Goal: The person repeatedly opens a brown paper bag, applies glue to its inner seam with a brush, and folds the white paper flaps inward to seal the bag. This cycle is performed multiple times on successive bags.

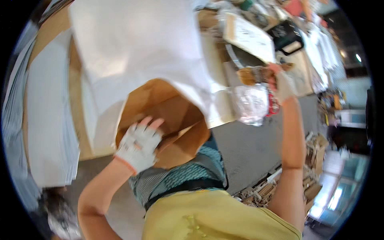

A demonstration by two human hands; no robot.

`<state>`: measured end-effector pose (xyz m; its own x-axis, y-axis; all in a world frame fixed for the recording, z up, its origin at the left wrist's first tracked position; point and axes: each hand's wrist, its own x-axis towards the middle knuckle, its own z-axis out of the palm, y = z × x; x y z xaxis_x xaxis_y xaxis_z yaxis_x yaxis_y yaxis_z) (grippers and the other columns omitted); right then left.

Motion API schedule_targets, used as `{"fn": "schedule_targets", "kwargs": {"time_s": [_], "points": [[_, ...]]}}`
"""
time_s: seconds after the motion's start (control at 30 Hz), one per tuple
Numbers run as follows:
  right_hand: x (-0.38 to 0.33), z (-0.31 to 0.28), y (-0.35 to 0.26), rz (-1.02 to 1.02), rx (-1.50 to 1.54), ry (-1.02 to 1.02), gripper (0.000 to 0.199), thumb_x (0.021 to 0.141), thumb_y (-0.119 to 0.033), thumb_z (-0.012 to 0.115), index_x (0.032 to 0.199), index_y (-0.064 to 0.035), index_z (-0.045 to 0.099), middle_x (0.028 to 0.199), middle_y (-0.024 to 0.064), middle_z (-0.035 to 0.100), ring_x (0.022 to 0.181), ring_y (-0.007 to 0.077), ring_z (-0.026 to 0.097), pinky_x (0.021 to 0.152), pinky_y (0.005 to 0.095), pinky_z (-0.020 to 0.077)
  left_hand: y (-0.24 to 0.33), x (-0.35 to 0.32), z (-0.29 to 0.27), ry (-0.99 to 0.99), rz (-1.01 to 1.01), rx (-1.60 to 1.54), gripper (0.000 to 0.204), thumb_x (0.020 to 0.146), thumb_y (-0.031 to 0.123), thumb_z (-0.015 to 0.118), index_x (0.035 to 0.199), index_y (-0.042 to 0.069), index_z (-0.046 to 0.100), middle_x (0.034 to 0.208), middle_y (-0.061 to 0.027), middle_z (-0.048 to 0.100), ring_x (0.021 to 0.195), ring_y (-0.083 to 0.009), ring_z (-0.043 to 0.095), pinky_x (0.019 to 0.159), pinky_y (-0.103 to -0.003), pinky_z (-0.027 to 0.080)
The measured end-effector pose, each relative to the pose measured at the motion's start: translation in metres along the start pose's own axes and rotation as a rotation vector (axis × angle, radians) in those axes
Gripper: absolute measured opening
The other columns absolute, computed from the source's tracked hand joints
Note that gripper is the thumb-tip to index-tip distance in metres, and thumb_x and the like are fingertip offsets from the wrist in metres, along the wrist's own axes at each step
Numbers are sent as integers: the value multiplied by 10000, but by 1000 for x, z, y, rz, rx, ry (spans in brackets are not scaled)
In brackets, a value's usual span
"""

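A large paper bag (140, 48), white outside and brown inside, lies on the table with its mouth gaping toward me. My left hand (140, 146), in a white fingerless glove, is at the left of that mouth. Its bare fingertips stretch into the opening, apart from one another, and the thumb is hidden. Off to the right, my right hand (282, 84), gloved the same way, is closed around a wide paintbrush (247, 76). The tan bristles point left. Beneath the brush sits a container wrapped in clear plastic (252, 102), with something red at its side.
Flat white paper bags (50, 116) are stacked along the table's left side. Beyond the brush stand a white-and-tan board (250, 38) and a black case with a handle (286, 36). Cardboard scraps (260, 188) litter the floor at lower right. Another person's arm shows at the far top right.
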<state>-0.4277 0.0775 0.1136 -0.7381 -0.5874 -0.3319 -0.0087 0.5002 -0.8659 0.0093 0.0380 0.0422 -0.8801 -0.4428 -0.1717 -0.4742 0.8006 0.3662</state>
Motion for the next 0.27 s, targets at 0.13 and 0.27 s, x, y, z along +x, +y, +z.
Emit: {"fn": "schedule_targets", "kwargs": {"time_s": [0.13,0.27], "points": [[-72,33,-19,-254,-53,-500,347,938,-416,621,1010,-85,690,653,-10,544,513,61,485,463,202,363,-4,4,-31,-216,-260,-38,500,689,321,771,1065,26,625,1290,-155,510,1241,-349,472,1001,-475,433],[-123,128,-5,-382,-170,-963,277,961,-255,635,1160,-73,697,866,8,686,719,75,610,634,197,497,-15,7,-45,-466,-482,-98,714,715,371,783,1287,40,510,1314,-182,473,1247,-335,480,1003,-482,440]]}}
